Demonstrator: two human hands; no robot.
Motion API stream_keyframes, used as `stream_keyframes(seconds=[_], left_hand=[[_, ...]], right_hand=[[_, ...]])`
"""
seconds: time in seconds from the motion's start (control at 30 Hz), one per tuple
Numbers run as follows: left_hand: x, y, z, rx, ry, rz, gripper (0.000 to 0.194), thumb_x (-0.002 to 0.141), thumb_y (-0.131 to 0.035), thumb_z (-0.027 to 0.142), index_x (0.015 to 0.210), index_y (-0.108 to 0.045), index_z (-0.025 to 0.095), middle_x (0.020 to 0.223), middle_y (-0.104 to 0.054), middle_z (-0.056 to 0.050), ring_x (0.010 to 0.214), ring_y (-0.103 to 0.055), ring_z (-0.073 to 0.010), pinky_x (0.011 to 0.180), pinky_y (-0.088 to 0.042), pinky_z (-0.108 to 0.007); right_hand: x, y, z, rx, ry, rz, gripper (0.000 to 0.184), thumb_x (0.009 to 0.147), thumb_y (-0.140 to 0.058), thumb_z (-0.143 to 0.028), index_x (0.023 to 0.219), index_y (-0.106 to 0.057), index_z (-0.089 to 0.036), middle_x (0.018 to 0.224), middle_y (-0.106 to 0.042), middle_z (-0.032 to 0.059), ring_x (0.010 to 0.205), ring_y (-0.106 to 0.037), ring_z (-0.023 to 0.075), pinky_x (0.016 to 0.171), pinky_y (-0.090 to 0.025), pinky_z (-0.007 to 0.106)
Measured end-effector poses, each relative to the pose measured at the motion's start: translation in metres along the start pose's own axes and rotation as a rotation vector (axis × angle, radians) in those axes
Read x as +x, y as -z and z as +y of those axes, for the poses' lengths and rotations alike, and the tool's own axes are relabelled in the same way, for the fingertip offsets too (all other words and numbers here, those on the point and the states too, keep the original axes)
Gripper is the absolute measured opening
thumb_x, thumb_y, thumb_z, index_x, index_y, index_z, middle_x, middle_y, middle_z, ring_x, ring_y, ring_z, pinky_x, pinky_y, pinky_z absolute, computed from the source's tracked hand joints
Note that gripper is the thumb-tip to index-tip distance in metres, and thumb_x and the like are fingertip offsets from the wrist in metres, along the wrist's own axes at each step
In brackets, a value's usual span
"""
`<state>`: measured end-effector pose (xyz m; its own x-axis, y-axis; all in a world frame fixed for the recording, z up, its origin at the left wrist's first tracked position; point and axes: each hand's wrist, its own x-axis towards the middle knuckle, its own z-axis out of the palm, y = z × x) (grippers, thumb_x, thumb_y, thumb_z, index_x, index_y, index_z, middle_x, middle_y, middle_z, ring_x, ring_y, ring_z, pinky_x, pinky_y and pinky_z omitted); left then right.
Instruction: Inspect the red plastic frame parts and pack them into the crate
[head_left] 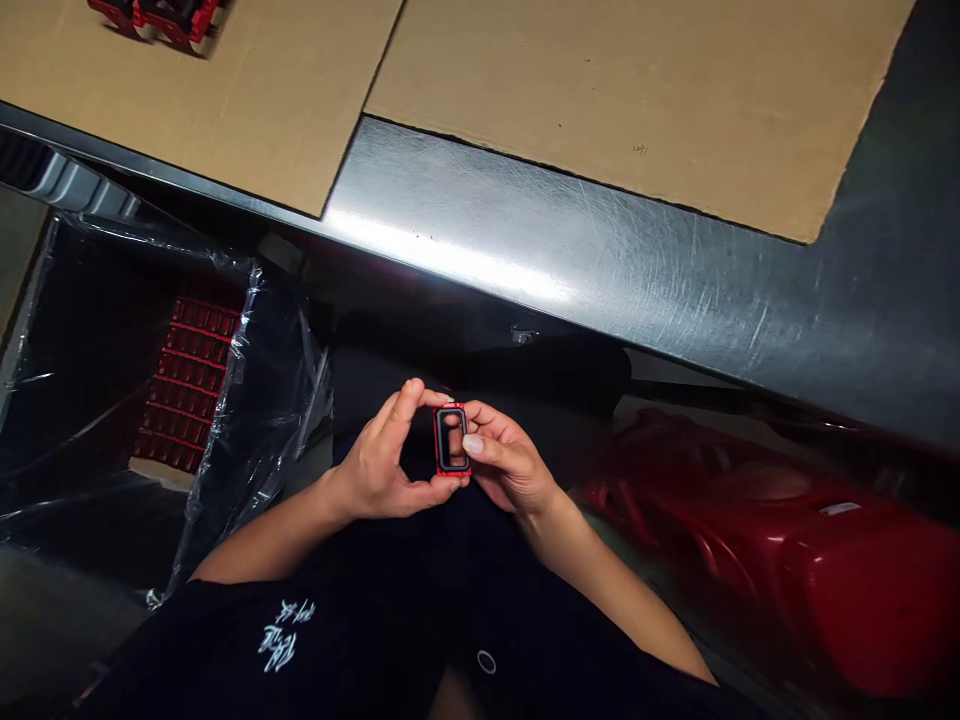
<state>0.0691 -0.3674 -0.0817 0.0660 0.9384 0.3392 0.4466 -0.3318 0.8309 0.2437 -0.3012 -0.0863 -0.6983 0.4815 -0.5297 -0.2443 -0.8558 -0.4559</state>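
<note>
Head view shows a metal table [480,225] running across the top and right, partly covered by a right cardboard sheet [637,100] and a left cardboard sheet [225,110]. Below the table at left stands a bin lined with clear plastic [255,300]; at lower right sits a glossy red object [847,580], its full form unclear. Inside the bin lies a block of red pieces [187,385] in rows. Before the person's dark shirt [375,630] are the left hand [386,460] and the right hand [510,460]. Blurred red parts [169,15], cut off by the top edge, rest on the left sheet. Smallest is a red-and-black frame [440,440], held upright between the hands, below the table's edge. The left grip spans it, index finger at the top end and thumb at the bottom; the right grip pinches its right side, thumb in front and fingers behind, fingers showing through the opening.
</note>
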Motion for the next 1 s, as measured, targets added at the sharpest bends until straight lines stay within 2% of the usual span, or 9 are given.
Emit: stream_keyframes(seconds=[0.13,0.27,0.33,0.43,0.5,0.6,0.73,0.83,1.0], left_hand=[[0.003,0.000,0.005,0.050,0.059,-0.129,0.103,0.079,-0.074,0.023,0.162,-0.014,0.016,0.129,-0.053,-0.019,0.116,-0.060,-0.0298,0.094,-0.059,-0.049],[0.011,0.001,0.006,0.015,0.110,-0.229,0.087,0.079,-0.073,0.020,0.156,-0.033,0.020,0.130,-0.052,-0.018,0.119,-0.058,-0.0299,0.095,-0.059,-0.049],[0.013,0.001,0.001,-0.039,0.111,-0.207,0.083,0.079,-0.078,0.026,0.152,-0.039,0.023,0.130,-0.055,-0.017,0.121,-0.059,-0.0305,0.098,-0.058,-0.051],[0.009,-0.002,-0.007,-0.235,0.131,-0.069,0.084,0.079,-0.082,0.039,0.150,-0.040,0.025,0.136,-0.055,-0.016,0.126,-0.059,-0.0306,0.104,-0.055,-0.053],[0.004,-0.005,-0.009,-0.368,0.136,0.022,0.083,0.080,-0.082,0.038,0.150,-0.038,0.026,0.142,-0.053,-0.016,0.128,-0.059,-0.0294,0.105,-0.055,-0.051],[-0.003,-0.009,-0.007,-0.442,0.110,0.064,0.085,0.081,-0.082,0.030,0.151,-0.036,0.026,0.147,-0.051,-0.017,0.130,-0.060,-0.0280,0.108,-0.054,-0.049],[-0.010,-0.009,-0.003,-0.397,0.129,0.066,0.090,0.077,-0.085,0.025,0.153,-0.036,0.024,0.149,-0.052,-0.018,0.134,-0.056,-0.0290,0.112,-0.051,-0.049],[-0.013,-0.007,-0.003,-0.333,0.146,0.063,0.091,0.077,-0.084,0.024,0.154,-0.036,0.023,0.149,-0.053,-0.019,0.132,-0.058,-0.0290,0.110,-0.051,-0.050],[-0.006,-0.006,-0.003,-0.124,-0.047,0.076,0.094,0.076,-0.085,0.022,0.155,-0.035,0.017,0.146,-0.055,-0.023,0.130,-0.059,-0.0304,0.103,-0.056,-0.051]], right_hand=[[-0.005,-0.007,-0.004,-0.150,0.052,0.052,0.030,0.072,-0.089,-0.035,0.082,-0.066,-0.018,0.062,-0.064,-0.0045,0.044,-0.053,0.0066,0.043,-0.045,0.017],[-0.010,-0.010,-0.010,-0.277,0.102,0.070,0.028,0.072,-0.089,-0.035,0.084,-0.070,-0.018,0.064,-0.064,-0.0041,0.051,-0.059,0.0094,0.049,-0.051,0.021],[-0.012,-0.008,-0.014,-0.327,0.146,0.075,0.026,0.076,-0.087,-0.037,0.088,-0.072,-0.019,0.065,-0.066,-0.0028,0.053,-0.061,0.0104,0.053,-0.053,0.022],[-0.014,-0.004,-0.020,-0.394,0.251,0.139,0.023,0.086,-0.077,-0.042,0.094,-0.075,-0.020,0.066,-0.067,-0.0011,0.055,-0.060,0.0104,0.053,-0.052,0.022],[-0.016,-0.002,-0.022,-0.435,0.306,0.176,0.022,0.087,-0.075,-0.040,0.096,-0.075,-0.020,0.069,-0.068,-0.0005,0.057,-0.060,0.0109,0.055,-0.051,0.022],[-0.017,-0.002,-0.023,-0.527,0.283,0.129,0.024,0.084,-0.076,-0.035,0.102,-0.075,-0.020,0.078,-0.071,0.0018,0.065,-0.064,0.0133,0.061,-0.052,0.025],[-0.015,-0.006,-0.018,-0.611,0.195,0.028,0.024,0.087,-0.071,-0.032,0.107,-0.075,-0.019,0.087,-0.076,0.0049,0.073,-0.068,0.0167,0.067,-0.053,0.028],[-0.014,-0.009,-0.015,-0.648,0.193,0.032,0.020,0.089,-0.068,-0.030,0.104,-0.077,-0.019,0.083,-0.076,0.0039,0.069,-0.067,0.0160,0.064,-0.052,0.027],[-0.015,-0.015,-0.020,-0.783,0.245,0.075,0.018,0.087,-0.067,-0.025,0.099,-0.079,-0.018,0.074,-0.074,0.0028,0.060,-0.065,0.0142,0.058,-0.050,0.026]])
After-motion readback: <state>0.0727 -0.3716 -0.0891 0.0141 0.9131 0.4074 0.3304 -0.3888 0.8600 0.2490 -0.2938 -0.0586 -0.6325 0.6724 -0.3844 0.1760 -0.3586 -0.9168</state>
